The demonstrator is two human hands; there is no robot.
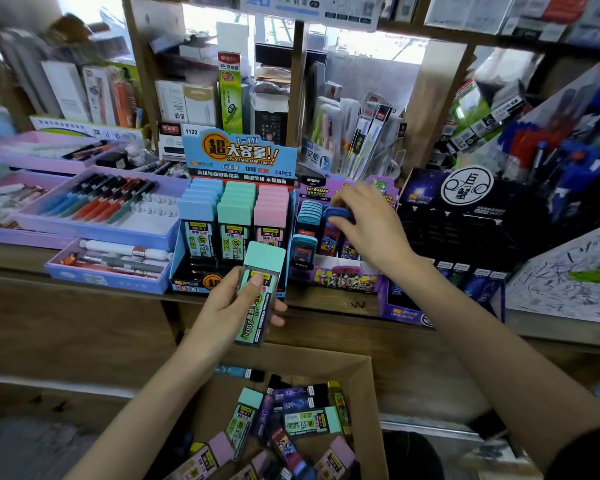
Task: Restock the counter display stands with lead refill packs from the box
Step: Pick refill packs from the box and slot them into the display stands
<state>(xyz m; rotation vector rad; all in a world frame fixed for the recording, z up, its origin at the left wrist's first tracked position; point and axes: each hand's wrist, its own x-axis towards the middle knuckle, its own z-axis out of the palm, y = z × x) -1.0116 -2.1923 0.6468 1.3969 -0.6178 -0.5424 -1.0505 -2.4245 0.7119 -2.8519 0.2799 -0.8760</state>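
The left hand (229, 310) has its fingers curled round a mint pack (261, 292), thumb pressed on the front. It holds the pack nearly upright in front of the blue stand (239, 154), whose blue, mint and pink rows look full. The right hand (367, 226) pinches a blue pack (340, 213) by its cap over the rows of the purple stand (343, 280). Both stands sit side by side on the counter (326, 301). Below, the cardboard box (362, 375) holds more loose packs (302, 422).
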